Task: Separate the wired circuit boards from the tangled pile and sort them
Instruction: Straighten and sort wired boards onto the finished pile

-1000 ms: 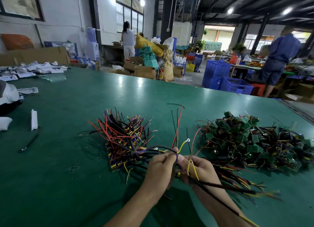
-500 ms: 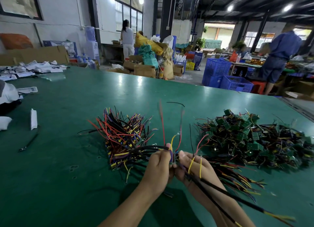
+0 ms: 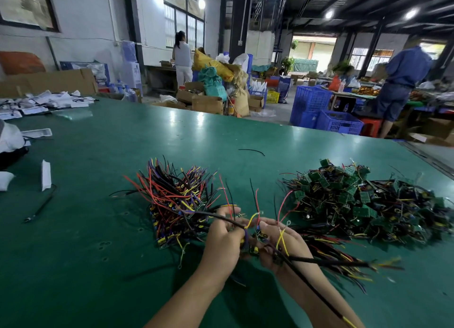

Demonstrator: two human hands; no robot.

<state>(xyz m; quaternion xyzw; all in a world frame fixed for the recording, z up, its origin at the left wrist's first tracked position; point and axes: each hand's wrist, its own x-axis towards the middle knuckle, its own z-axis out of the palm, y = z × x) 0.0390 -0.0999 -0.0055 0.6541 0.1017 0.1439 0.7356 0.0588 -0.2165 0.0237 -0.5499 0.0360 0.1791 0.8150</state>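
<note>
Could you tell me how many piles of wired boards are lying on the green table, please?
2: one pile, wires sticking up, beside the left hand; one green-board heap far right. The right hand grips a further bunch, possibly hiding more.

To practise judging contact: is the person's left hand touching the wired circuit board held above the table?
Touching. The head view shows the left hand with fingers curled round the wired circuit board and its wires.
</note>
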